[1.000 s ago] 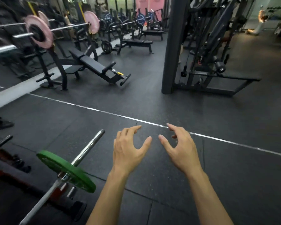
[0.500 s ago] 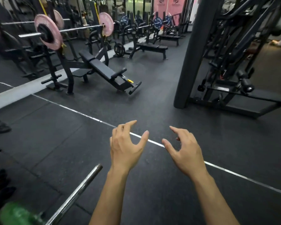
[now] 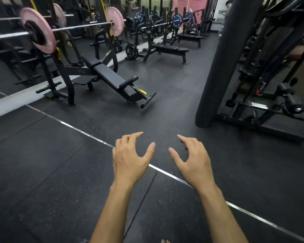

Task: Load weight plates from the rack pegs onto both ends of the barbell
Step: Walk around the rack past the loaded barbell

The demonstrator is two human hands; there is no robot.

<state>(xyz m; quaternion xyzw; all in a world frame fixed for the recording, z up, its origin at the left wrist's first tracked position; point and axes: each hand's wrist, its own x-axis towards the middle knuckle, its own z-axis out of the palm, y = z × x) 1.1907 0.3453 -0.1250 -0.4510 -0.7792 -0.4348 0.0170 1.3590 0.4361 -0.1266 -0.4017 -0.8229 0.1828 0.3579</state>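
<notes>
Green plate and near barbell have dropped out of frame since a second ago; view has swung toward the benches. Left hand (image 3: pixel 130 159) and right hand (image 3: pixel 193 162) sit at lower centre, fingers loosely curled, both empty. Upper left: one racked barbell (image 3: pixel 81 26) carrying two pink plates (image 3: pixel 37 30). Two black benches (image 3: pixel 112 78) on the rubber floor (image 3: pixel 51 172).

Open black rubber floor (image 3: pixel 60 172) spreads ahead of both empty hands, crossed only by a flat silver line (image 3: pixel 88 135). To the far left, a decline bench (image 3: pixel 111 79) juts out beneath a racked barbell (image 3: pixel 74 28) with pink plates (image 3: pixel 37 30). To the right, a thick black pillar (image 3: pixel 221 67) and a cable machine (image 3: pixel 270 76) block the way.
</notes>
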